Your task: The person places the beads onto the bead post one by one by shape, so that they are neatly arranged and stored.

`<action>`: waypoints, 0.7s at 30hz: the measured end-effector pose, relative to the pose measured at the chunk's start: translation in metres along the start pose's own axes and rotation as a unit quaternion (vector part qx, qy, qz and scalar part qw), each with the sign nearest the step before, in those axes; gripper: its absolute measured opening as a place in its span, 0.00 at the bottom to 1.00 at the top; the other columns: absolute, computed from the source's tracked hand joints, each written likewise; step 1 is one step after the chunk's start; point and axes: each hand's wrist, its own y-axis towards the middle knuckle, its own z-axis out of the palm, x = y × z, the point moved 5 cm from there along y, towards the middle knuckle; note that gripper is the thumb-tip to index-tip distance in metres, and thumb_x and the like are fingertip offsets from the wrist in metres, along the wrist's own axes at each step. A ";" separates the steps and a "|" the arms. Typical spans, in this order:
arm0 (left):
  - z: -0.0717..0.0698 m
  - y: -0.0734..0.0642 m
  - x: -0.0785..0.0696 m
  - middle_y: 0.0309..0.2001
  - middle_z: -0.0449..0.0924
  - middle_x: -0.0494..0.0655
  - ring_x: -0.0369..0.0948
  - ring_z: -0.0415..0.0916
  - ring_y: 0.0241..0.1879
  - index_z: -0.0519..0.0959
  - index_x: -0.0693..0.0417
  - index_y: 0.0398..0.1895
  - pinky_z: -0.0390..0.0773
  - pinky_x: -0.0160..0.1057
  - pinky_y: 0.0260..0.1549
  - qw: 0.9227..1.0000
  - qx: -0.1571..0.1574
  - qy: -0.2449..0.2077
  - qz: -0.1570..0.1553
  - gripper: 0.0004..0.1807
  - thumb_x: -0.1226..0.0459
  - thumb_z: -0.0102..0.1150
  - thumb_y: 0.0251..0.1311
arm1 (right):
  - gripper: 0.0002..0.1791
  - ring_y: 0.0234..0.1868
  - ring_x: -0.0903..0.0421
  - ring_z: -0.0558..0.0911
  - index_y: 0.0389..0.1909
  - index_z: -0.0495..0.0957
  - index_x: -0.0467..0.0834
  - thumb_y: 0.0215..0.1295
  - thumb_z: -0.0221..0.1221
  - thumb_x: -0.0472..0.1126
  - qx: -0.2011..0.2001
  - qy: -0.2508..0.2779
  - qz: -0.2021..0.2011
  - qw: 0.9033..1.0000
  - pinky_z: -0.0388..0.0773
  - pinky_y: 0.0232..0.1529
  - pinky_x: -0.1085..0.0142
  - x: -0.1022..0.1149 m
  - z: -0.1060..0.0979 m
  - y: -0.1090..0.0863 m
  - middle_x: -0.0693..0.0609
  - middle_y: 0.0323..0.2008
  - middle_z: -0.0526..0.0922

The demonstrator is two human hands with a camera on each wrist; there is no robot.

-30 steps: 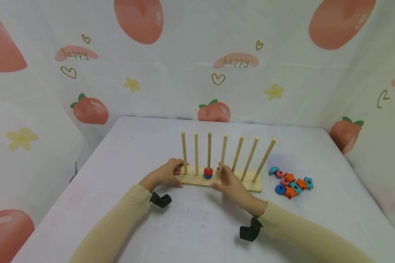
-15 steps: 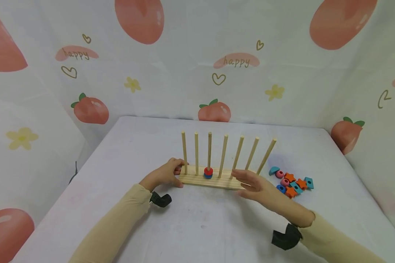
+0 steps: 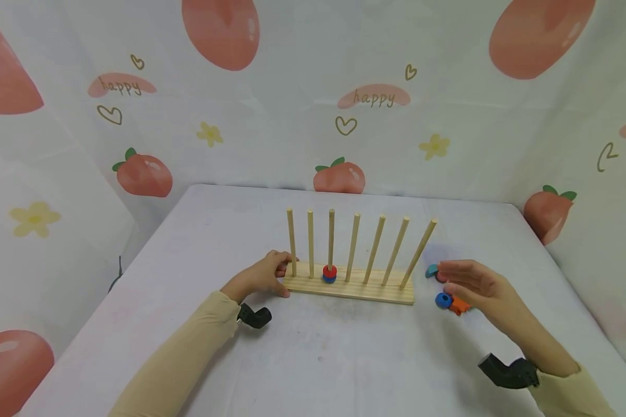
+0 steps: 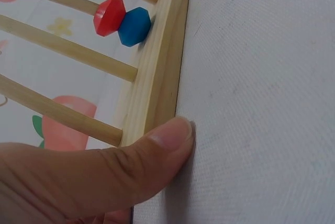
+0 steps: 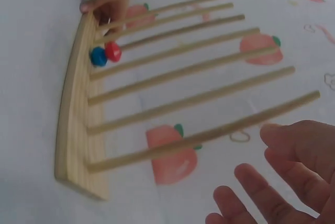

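Note:
A wooden peg board with several upright dowels stands mid-table. My left hand grips its left end, thumb at the front edge and fingers behind. On the third peg from the left, a red bead sits on top of a blue bead. My right hand is over the loose beads to the right, fingers spread and holding nothing in the right wrist view. Beside and under it show a teal half-round bead, a blue round bead and an orange star bead; it hides the others.
A white cloth covers the table, with a peach-print backdrop behind and at the sides. A black wrist camera sits on the right wrist, another black camera on the left.
My right hand has left the middle of the peg board and moved right, over the loose beads. The left hand and the stacked beads stay in place.

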 end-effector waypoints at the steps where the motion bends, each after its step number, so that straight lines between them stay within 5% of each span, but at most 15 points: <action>1: 0.000 0.000 0.000 0.56 0.61 0.57 0.50 0.66 0.58 0.69 0.57 0.63 0.72 0.45 0.60 1.000 0.000 0.001 -0.001 0.43 0.76 0.76 0.38 | 0.19 0.49 0.75 0.78 0.58 0.70 0.34 0.68 0.56 0.31 -0.009 -0.015 0.010 1.000 0.77 0.43 0.79 -0.005 -0.003 -0.002 0.74 0.50 0.76; 5: 0.000 0.000 0.000 0.56 0.61 0.58 0.51 0.67 0.58 0.69 0.57 0.63 0.72 0.45 0.59 1.000 -0.001 0.001 0.000 0.43 0.76 0.76 0.38 | 0.19 0.45 0.75 0.78 0.58 0.71 0.36 0.68 0.58 0.35 -0.029 -0.063 0.034 0.997 0.78 0.40 0.78 -0.024 -0.012 -0.007 0.76 0.48 0.74; 7: 0.000 -0.001 0.000 0.56 0.61 0.58 0.51 0.67 0.59 0.68 0.57 0.63 0.72 0.45 0.59 1.000 0.000 0.000 0.000 0.43 0.76 0.76 0.39 | 0.20 0.43 0.75 0.78 0.58 0.72 0.37 0.68 0.58 0.37 -0.030 -0.085 0.054 0.994 0.78 0.38 0.76 -0.032 -0.015 -0.007 0.67 0.49 0.77; 12: 0.000 0.000 0.001 0.57 0.61 0.58 0.51 0.67 0.59 0.68 0.59 0.63 0.72 0.45 0.59 1.000 0.000 0.001 0.000 0.43 0.76 0.76 0.39 | 0.26 0.46 0.53 0.79 0.60 0.71 0.37 0.66 0.61 0.46 0.008 -0.146 0.133 0.980 0.81 0.38 0.64 -0.053 -0.014 -0.004 0.39 0.50 0.78; 14: 0.000 0.000 0.001 0.57 0.61 0.59 0.51 0.67 0.59 0.67 0.59 0.63 0.72 0.45 0.59 1.000 0.000 0.004 -0.001 0.43 0.76 0.76 0.39 | 0.27 0.44 0.48 0.78 0.60 0.72 0.36 0.65 0.62 0.46 0.028 -0.164 0.147 0.975 0.80 0.35 0.64 -0.060 -0.012 -0.003 0.41 0.47 0.79; 21: 0.000 0.000 0.002 0.56 0.61 0.58 0.50 0.67 0.58 0.68 0.57 0.63 0.72 0.45 0.60 1.000 -0.001 0.004 -0.003 0.43 0.76 0.76 0.39 | 0.23 0.30 0.65 0.71 0.51 0.77 0.37 0.59 0.67 0.45 0.046 -0.193 0.143 0.970 0.70 0.27 0.72 -0.072 -0.003 -0.001 0.53 0.30 0.74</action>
